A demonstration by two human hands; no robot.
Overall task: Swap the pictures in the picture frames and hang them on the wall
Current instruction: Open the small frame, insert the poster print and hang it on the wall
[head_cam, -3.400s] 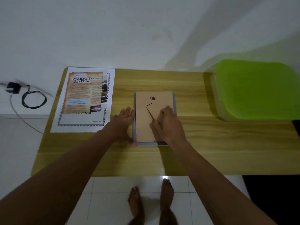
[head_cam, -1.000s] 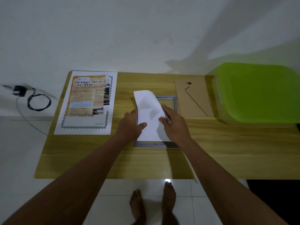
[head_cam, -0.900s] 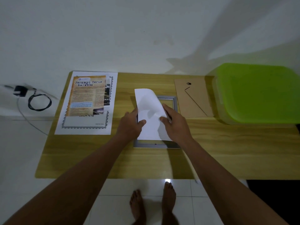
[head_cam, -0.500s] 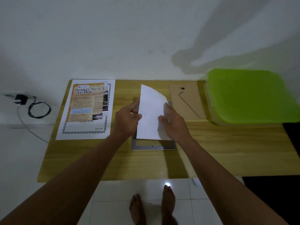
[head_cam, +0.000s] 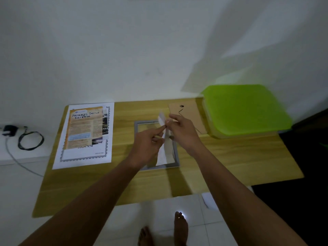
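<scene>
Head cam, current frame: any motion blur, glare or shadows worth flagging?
Head view: dim overall; white sheet between left hand and right hand is motion-smeared, poster title readable; glare spot on the floor by the foot; broad soft shadows on the wall above the green lid; table edges bow from the wide-angle lens.

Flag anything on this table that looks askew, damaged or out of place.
Nothing looks damaged or spilled. The grey picture frame lies open, its brown backing board set apart beside the green-lidded box. The left hand and right hand pinch a bent white sheet above the frame.
</scene>
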